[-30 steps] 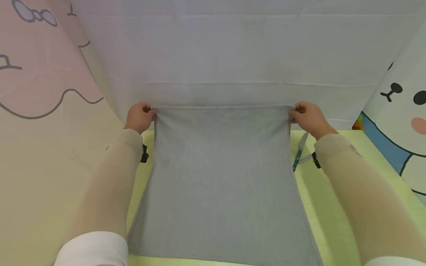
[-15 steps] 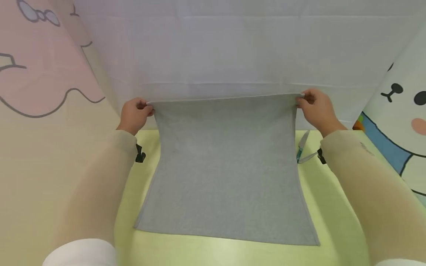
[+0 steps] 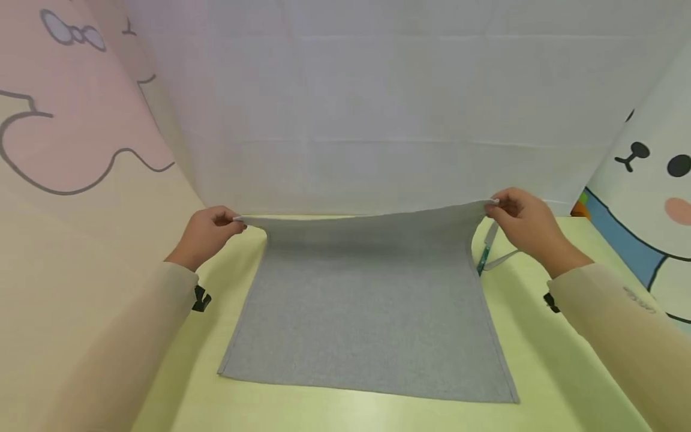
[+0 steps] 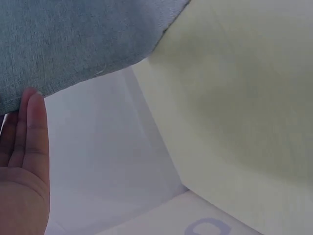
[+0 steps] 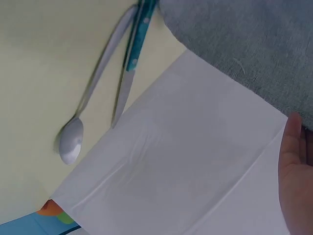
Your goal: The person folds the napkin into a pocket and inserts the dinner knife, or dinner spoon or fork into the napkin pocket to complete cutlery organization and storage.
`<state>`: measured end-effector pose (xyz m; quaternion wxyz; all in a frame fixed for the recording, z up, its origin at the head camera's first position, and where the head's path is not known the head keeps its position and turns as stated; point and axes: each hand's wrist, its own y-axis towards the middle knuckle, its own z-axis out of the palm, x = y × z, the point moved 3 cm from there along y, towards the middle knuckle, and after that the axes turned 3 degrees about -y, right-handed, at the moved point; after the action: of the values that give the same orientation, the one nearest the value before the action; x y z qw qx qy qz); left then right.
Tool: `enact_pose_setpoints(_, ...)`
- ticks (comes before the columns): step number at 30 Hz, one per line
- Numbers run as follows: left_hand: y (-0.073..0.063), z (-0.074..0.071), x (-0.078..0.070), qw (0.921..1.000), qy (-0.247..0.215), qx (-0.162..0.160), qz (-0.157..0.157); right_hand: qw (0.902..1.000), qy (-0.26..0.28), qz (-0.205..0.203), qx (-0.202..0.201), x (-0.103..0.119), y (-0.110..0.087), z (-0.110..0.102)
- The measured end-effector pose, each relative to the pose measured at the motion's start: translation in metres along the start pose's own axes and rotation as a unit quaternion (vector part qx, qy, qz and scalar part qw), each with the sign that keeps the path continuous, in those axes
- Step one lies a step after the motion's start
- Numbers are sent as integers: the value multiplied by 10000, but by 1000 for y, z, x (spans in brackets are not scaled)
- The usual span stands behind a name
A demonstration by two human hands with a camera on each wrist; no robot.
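A grey rectangular cloth [image 3: 356, 324] with stitched hems lies over the pale yellow-green table, its near part flat and its far edge raised. My left hand [image 3: 207, 234] pinches the far left corner between thumb and fingers. At the far right corner, my right hand [image 3: 526, 219] pinches the cloth a little higher than the left. The raised edge sags slightly between both hands. In the right wrist view, a teal-handled knife [image 5: 131, 58] and a metal spoon [image 5: 72, 142] lie close together. The cloth covers the end of the knife's handle.
A white sheet [image 3: 378, 108] hangs behind the table's [image 3: 545, 360] far edge. Printed cartoon panels stand at the left [image 3: 81, 252] and right [image 3: 648, 210]. Knife and spoon lie just right of the cloth, below the right hand.
Both hands rise slightly, then lower and spread apart with the pinched corners. The cloth's near edge slides away from me, then stays, and its raised part now folds lower over the table.
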<state>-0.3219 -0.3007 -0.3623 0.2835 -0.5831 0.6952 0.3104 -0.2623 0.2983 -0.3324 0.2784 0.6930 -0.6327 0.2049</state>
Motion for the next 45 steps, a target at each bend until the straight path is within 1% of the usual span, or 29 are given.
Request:
enact_pose_setpoints(4, -21, 2, 11, 9989, 372, 286, 49, 9995, -143, -231, 172, 1, -23, 10)
enact_pose_setpoints(9, -46, 7, 22, 9939, 755, 797, 105, 9959, -362, -706, 425, 2, -49, 24)
enact_pose_setpoints(13, -65, 11, 22, 9875, 1074, 1129, 216, 9924, -572, -926, 567, -3, -70, 33)
enact_pose_setpoints(17, -82, 16, 20, 9806, 1406, 1279, 476, 9892, -742, -1077, 657, -8, -91, 38)
enact_pose_setpoints(20, -96, 20, 18, 9754, 1617, 1330, 692, 9842, -952, -1269, 784, -11, -105, 42)
enact_pose_setpoints(23, -109, 24, 16, 9680, 1868, 1352, 987, 9722, -1447, -1580, 942, -13, -119, 49)
enact_pose_setpoints(26, -119, 29, 17, 9581, 2213, 1337, 1230, 9548, -1981, -1934, 1084, -14, -131, 56)
enact_pose_setpoints(28, -124, 33, 21, 9541, 2352, 1349, 1268, 9437, -2278, -2118, 1127, -14, -139, 60)
enact_pose_setpoints(29, -127, 35, 23, 9536, 2385, 1360, 1233, 9392, -2387, -2186, 1149, -14, -142, 62)
enact_pose_setpoints(30, -130, 38, 25, 9544, 2361, 1395, 1181, 9349, -2496, -2237, 1168, -14, -144, 64)
enact_pose_setpoints(31, -132, 40, 27, 9574, 2264, 1425, 1087, 9312, -2595, -2274, 1178, -14, -147, 66)
enact_pose_setpoints(33, -136, 43, 32, 9669, 1939, 1475, 751, 9248, -2777, -2305, 1202, -14, -150, 69)
enact_pose_setpoints(34, -137, 44, 34, 9726, 1704, 1487, 534, 9230, -2837, -2283, 1243, -14, -151, 70)
enact_pose_setpoints(36, -139, 45, 37, 9828, 1036, 1530, -27, 9249, -2859, -2088, 1388, -16, -153, 73)
enact_pose_setpoints(37, -140, 45, 39, 9853, 703, 1513, -354, 9303, -2761, -1897, 1493, -18, -153, 74)
enact_pose_setpoints(38, -141, 45, 40, 9860, 385, 1481, -662, 9375, -2595, -1676, 1603, -20, -153, 75)
enact_pose_setpoints(40, -141, 45, 41, 9823, -194, 1409, -1223, 9550, -2055, -1064, 1854, -26, -153, 75)
enact_pose_setpoints(41, -141, 46, 42, 9783, -479, 1383, -1468, 9632, -1711, -686, 1956, -29, -152, 75)
enact_pose_setpoints(42, -141, 47, 42, 9743, -696, 1364, -1652, 9702, -1258, -280, 2053, -32, -151, 75)
enact_pose_setpoints(43, -141, 48, 43, 9707, -871, 1325, -1806, 9742, -720, 125, 2135, -35, -151, 75)
enact_pose_setpoints(44, -140, 50, 43, 9666, -1048, 1291, -1950, 9742, -206, 517, 2186, -38, -150, 75)
enact_pose_setpoints(45, -139, 51, 44, 9626, -1178, 1257, -2093, 9707, 285, 907, 2206, -40, -149, 75)
